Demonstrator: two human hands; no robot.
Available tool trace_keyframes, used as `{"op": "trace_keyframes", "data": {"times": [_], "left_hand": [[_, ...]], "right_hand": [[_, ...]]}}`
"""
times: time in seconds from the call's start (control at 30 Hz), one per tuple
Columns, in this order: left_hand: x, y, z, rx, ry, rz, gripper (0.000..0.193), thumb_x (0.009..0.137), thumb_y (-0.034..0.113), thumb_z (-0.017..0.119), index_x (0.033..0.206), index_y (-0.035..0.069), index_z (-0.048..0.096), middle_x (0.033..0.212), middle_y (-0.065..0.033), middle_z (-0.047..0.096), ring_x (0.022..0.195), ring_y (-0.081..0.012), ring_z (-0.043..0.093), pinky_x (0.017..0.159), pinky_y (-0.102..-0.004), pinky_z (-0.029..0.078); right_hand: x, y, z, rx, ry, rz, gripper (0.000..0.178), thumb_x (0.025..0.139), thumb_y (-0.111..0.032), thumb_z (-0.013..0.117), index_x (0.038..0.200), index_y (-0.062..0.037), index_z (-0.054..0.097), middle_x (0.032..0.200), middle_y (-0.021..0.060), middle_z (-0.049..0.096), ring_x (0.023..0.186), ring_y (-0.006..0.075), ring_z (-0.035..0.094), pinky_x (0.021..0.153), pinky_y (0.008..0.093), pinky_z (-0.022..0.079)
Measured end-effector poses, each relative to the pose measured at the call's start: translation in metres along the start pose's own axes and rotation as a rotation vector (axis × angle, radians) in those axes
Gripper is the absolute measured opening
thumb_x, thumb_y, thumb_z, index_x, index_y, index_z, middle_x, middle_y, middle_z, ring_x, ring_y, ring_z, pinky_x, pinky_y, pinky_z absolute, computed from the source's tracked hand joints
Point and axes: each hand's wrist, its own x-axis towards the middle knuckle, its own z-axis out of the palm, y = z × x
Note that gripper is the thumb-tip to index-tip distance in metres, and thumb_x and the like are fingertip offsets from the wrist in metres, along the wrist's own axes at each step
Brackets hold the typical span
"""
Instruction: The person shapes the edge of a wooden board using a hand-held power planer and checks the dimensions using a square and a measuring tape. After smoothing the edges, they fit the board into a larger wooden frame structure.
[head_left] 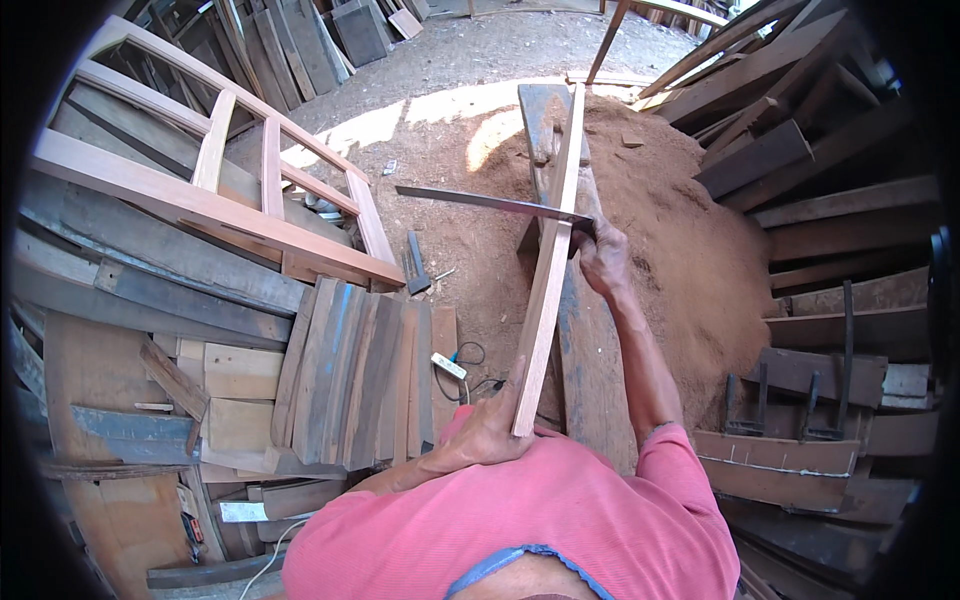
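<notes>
Two hands share the work on one strip (548,300). The left hand (487,424) is wrapped round its near end, probably to steady it; the right hand (604,258) is clamped on the saw (470,202), its fingers hiding the handle. The blade crosses the strip, which runs lengthwise over the bench (597,375), seemingly for support. Sawdust (665,200) heaps to the right.

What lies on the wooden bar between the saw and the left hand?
The head view shows the wooden bar bare from the saw to the left hand.
</notes>
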Motion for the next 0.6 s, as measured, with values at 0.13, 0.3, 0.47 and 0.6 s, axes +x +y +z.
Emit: {"op": "trace_keyframes", "data": {"times": [0.13, 0.3, 0.47, 0.6], "left_hand": [[0.0, -0.005, 0.0, 0.022, -0.02, 0.052, 0.119, 0.076, 0.008, 0.071, 0.162, 0.007, -0.011, 0.105, -0.033, 0.065, 0.085, -0.05, 0.068, 0.075, -0.054, 0.058], [-0.002, -0.008, -0.002, 0.001, -0.041, 0.003, 0.12, 0.075, 0.009, 0.073, 0.161, 0.004, -0.01, 0.106, -0.0345, 0.065, 0.086, -0.0524, 0.067, 0.076, -0.0563, 0.057], [0.001, -0.002, -0.002, 0.012, -0.051, -0.028, 0.12, 0.075, 0.01, 0.074, 0.161, 0.004, -0.01, 0.108, -0.0352, 0.065, 0.087, -0.0543, 0.066, 0.079, -0.0574, 0.057], [0.003, -0.006, 0.006, 0.076, 0.004, 0.081, 0.119, 0.076, 0.01, 0.073, 0.161, 0.004, -0.01, 0.11, -0.0365, 0.064, 0.09, -0.055, 0.066, 0.081, -0.0567, 0.057]], "right_hand": [[0.049, 0.037, 0.004, -0.012, 0.123, -0.013, 0.013, 0.09, 0.003, 0.062, 0.1, -0.0023, 0.069, 0.085, 0.0108, 0.074, 0.077, 0.0148, 0.069, 0.073, 0.0332, 0.054], [0.061, 0.064, 0.017, 0.038, 0.085, -0.004, 0.017, 0.09, 0.004, 0.062, 0.104, -0.0031, 0.069, 0.088, 0.0093, 0.074, 0.081, 0.0138, 0.066, 0.076, 0.033, 0.053], [0.059, 0.053, 0.014, 0.023, 0.083, 0.047, 0.016, 0.091, 0.003, 0.063, 0.105, -0.0036, 0.068, 0.087, 0.0085, 0.073, 0.081, 0.0145, 0.066, 0.078, 0.0341, 0.053], [0.05, 0.037, 0.005, -0.075, 0.145, -0.012, 0.011, 0.093, -0.002, 0.063, 0.102, -0.0031, 0.069, 0.088, 0.0093, 0.073, 0.083, 0.0162, 0.068, 0.079, 0.0351, 0.054]]}}
